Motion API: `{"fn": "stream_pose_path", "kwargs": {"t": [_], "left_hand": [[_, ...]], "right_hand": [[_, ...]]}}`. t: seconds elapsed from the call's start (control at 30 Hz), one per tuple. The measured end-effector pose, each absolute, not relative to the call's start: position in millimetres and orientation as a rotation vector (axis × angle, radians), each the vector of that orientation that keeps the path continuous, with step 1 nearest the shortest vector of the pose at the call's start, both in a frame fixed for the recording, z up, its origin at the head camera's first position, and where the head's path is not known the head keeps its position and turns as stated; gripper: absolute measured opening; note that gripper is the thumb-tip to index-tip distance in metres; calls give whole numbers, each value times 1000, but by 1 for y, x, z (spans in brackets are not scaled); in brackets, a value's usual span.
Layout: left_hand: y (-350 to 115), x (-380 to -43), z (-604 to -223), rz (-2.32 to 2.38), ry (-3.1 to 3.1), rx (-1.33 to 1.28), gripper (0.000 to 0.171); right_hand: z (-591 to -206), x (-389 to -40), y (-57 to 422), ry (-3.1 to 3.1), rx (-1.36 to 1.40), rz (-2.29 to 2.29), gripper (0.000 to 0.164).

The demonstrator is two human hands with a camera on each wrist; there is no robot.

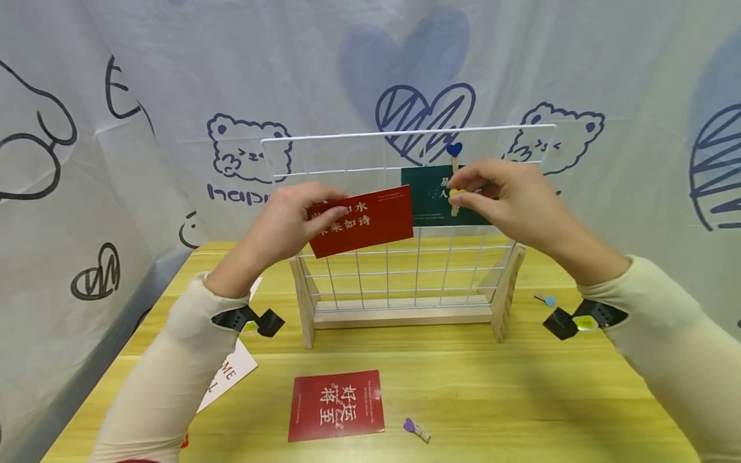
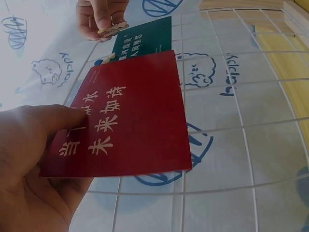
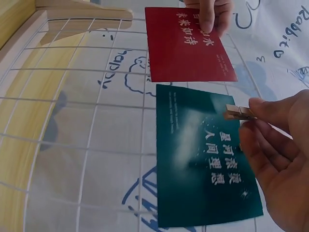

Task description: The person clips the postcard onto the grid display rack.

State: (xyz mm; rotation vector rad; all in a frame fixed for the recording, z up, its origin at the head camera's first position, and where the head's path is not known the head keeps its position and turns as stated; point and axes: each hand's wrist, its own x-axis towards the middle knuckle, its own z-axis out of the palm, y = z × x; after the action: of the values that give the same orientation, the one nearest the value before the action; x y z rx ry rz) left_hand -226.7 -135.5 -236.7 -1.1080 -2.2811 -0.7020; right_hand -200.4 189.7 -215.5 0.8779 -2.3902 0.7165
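Observation:
My left hand (image 1: 301, 215) pinches a red card (image 1: 370, 222) with white Chinese lettering by its left end, thumb across the front. The card is held up in front of the wire grid (image 2: 246, 145), slightly tilted. Between thumb and fingertips, my right hand (image 1: 506, 193) pinches a small wooden clothespin (image 3: 236, 112) with a yellow heart. A green card (image 3: 198, 154) stands against the grid behind that hand, partly covered by it in the head view. Another clothespin with a blue heart (image 1: 454, 150) sits at the green card's top edge.
The grid stands in a wooden base (image 1: 399, 314) on the wooden table (image 1: 463, 386). Nearer me lie another red card (image 1: 336, 406) and a purple-heart clothespin (image 1: 417, 429). A blue-heart clothespin (image 1: 545, 299) lies at right, a white card (image 1: 231, 373) under my left arm.

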Motion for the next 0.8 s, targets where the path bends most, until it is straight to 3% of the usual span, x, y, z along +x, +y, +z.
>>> {"fn": "stream_pose_path", "kwargs": {"t": [0.8], "left_hand": [[-141,-236,-221,-661,-2317,-952,19]], "right_hand": [[-186,-214,132,-2396,761,836,12]]}}
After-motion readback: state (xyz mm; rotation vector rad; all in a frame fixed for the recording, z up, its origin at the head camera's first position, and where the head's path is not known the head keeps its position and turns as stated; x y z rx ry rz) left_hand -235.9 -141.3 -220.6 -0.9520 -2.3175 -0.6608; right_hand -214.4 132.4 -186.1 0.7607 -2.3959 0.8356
